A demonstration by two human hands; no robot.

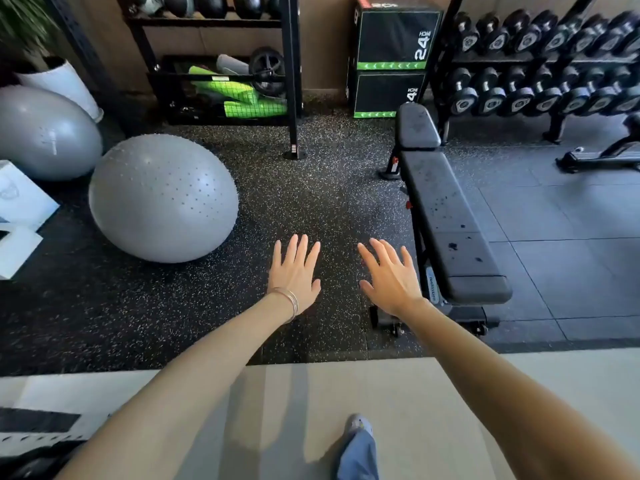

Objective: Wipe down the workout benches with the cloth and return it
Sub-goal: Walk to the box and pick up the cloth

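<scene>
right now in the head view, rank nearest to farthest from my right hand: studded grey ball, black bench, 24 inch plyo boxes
1. black bench, just right of the right hand
2. studded grey ball, floor, left
3. 24 inch plyo boxes, back wall

Far bench (pixel 601 156) runs off the right edge; right hand (pixel 391 277) partly covers the base of the near bench (pixel 446 216).

Studded grey ball (pixel 162 199) L, dumbbells (pixel 490 98) R, prob. foam rollers (pixel 242 97)
</scene>
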